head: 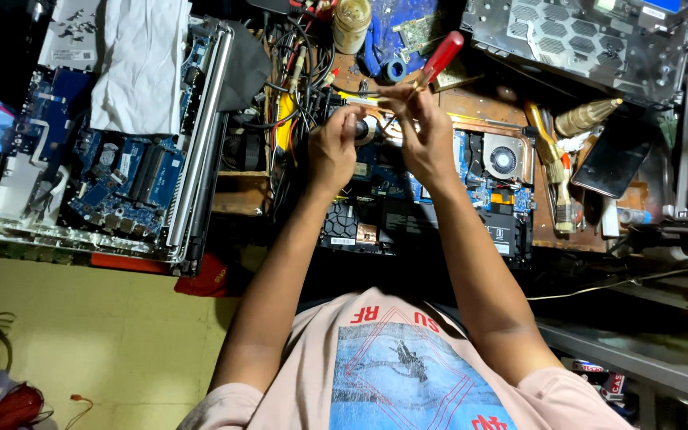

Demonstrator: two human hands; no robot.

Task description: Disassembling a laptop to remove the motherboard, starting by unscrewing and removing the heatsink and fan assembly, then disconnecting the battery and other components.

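While we kept the red-handled screwdriver [437, 60] pinched in the closed right hand [424, 135], its handle tilted up to the far right, the left hand [333, 147] was curled shut at its shaft, on what we could not tell. Both hovered above the opened laptop [431, 203], left of its fan [504, 159]. Steadying the tip before turning seemed wise, since tangled cables [300, 87] lay close.
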